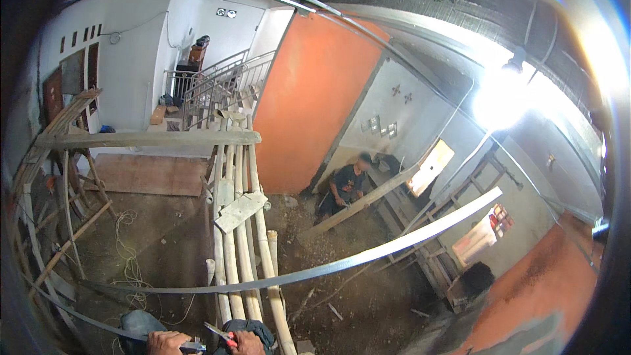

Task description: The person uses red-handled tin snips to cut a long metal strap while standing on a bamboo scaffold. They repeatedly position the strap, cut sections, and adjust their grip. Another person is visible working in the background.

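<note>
At the lower edge my left hand (167, 343) is closed around a thin grey metal strip (98, 324). The strip curves in from the left, and its cut-looking end pokes out on the right side of the fist. My right hand (248, 343) grips red-handled snips (227, 336). Their blades point up and left, a little above the strip's end and apart from it. My knees in dark trousers (139, 323) show behind the hands. A second, longer metal strip (315, 271) crosses in front of me, rising toward the right, above bamboo poles (244, 276).
A flat board piece (241, 212) lies on the poles; a plank (151, 139) crosses their far end. Below, another person (347, 185) sits by a wooden bench. A lit bulb (503, 98) hangs at right under metal ceiling framing (315, 5). Loose cord (128, 256) lies on the dirt floor.
</note>
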Available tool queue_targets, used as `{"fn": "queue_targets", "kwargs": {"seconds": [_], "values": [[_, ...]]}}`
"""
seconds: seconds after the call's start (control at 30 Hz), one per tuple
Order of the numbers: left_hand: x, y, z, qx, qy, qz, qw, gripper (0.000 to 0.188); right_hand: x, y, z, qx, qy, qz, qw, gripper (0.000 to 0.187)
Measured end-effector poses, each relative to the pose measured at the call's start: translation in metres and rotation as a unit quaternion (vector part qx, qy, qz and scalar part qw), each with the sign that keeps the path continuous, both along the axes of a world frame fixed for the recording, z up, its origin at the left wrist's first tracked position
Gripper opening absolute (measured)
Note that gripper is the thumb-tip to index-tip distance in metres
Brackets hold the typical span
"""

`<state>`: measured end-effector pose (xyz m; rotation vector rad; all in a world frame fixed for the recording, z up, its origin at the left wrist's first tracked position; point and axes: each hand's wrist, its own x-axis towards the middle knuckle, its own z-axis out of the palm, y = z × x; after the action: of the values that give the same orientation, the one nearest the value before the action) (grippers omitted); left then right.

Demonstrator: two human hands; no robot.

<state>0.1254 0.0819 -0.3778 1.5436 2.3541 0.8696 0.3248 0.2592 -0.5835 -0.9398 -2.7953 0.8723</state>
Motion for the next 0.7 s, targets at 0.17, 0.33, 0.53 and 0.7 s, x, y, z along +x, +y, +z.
{"fn": "queue_targets", "kwargs": {"seconds": [0.17, 0.33, 0.53, 0.7], "values": [[-0.003, -0.007, 0.013, -0.033, -0.035, -0.033, 0.998, 0.035, 0.000, -0.004, 0.009, 0.043, 0.000, -0.027, 0.999, 0.040], [-0.010, -0.009, 0.018, 0.012, -0.041, -0.086, 0.995, 0.048, 0.003, -0.006, 0.018, 0.060, 0.004, -0.013, 0.998, 0.039], [-0.014, -0.010, 0.019, 0.006, -0.040, -0.115, 0.993, 0.057, 0.000, -0.007, 0.032, 0.046, -0.029, -0.003, 0.999, 0.044], [-0.013, -0.009, 0.014, 0.031, -0.018, -0.113, 0.993, 0.056, -0.001, -0.008, 0.038, 0.044, -0.030, 0.000, 0.999, 0.045]]}}
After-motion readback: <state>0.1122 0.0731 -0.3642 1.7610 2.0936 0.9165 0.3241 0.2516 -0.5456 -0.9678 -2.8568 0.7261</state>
